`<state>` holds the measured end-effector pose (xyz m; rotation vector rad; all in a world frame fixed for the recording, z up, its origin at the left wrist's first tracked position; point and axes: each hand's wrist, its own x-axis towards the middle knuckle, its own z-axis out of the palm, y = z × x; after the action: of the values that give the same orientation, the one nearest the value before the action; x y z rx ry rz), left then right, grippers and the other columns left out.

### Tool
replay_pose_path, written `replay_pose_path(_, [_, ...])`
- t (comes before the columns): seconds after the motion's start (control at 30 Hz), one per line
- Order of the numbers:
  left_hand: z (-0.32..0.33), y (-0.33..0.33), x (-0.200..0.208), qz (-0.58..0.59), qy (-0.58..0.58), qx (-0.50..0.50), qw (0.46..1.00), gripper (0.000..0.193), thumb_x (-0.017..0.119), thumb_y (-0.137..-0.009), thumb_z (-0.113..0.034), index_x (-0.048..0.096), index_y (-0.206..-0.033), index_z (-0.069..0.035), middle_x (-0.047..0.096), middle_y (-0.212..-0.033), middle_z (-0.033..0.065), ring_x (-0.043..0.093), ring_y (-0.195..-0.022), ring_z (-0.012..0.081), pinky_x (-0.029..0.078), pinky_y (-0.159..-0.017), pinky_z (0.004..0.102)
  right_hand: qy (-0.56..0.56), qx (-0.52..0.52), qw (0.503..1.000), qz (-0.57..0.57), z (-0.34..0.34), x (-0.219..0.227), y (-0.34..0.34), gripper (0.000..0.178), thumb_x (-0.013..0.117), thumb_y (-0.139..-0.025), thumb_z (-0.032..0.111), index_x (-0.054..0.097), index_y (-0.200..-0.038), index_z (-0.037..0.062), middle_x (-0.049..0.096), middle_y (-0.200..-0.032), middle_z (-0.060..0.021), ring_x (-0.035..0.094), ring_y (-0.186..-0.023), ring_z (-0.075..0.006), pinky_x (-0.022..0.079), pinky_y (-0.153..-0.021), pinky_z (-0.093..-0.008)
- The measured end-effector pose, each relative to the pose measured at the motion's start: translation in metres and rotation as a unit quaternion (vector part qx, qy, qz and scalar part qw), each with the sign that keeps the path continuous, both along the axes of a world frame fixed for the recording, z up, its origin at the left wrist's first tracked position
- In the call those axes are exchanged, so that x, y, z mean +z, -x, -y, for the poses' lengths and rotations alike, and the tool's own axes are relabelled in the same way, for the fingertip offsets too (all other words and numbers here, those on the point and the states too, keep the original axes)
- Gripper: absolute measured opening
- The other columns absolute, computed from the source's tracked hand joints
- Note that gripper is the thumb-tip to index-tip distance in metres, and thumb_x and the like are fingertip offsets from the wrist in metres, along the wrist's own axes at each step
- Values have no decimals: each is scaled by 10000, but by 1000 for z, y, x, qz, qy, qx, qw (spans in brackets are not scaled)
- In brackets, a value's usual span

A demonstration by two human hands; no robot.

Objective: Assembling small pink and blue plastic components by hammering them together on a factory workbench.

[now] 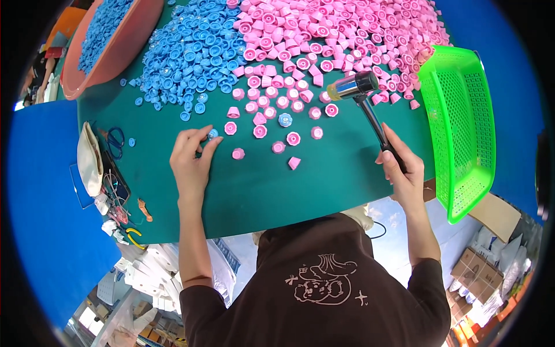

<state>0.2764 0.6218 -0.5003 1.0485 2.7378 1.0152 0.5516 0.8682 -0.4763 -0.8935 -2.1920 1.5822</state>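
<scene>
We work at a green table (300,185), and the biggest things on it are two heaps: pink caps (341,29) at twelve o'clock and blue caps (196,52) at eleven. A salmon basin (124,49) of more blue caps sits at ten o'clock, and a green basket (462,127) hangs over the table edge at three. Loose pink caps trail down from the heap toward us.

Our right hand (402,170) is clenched round the black grip of a mallet (367,98), low on the handle; its shiny head with a yellowish face hovers at one o'clock, over the fringe of the pink heap. We judge it head-heavy and stiff, best held well down the handle as it is.

Our left hand (191,159) pinches a small blue cap (213,133) between thumb and fingertips, at nine o'clock from the loose pink ones, against the table. The cap looks light, hard and a bit slippery; we would take it by its ribbed rim.

Scissors (115,140) and pliers (134,236) lie at the left edge.
</scene>
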Motion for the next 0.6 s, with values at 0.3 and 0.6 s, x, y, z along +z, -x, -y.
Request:
replay_pose_path(0.3, [-67, -62, -2, -14, -61, -173, 983, 272, 803, -703, -194, 683, -923, -89, 575, -769, 14, 567, -722, 197, 463, -619, 320, -54, 45, 998, 2, 11, 3, -5, 409, 600, -933, 130, 543, -1329, 46, 655, -900, -41, 478, -603, -49, 397, -531, -197])
replay_pose_path(0.6, [-70, -66, -9, -39, -47, -171, 983, 262, 806, -693, -213, 694, -891, -82, 584, -781, 7, 564, -743, 195, 455, -643, 325, -71, 79, 994, 34, 20, 5, -12, 392, 617, -907, 80, 568, -1290, 12, 671, -1003, -125, 606, -777, -138, 477, -701, -245])
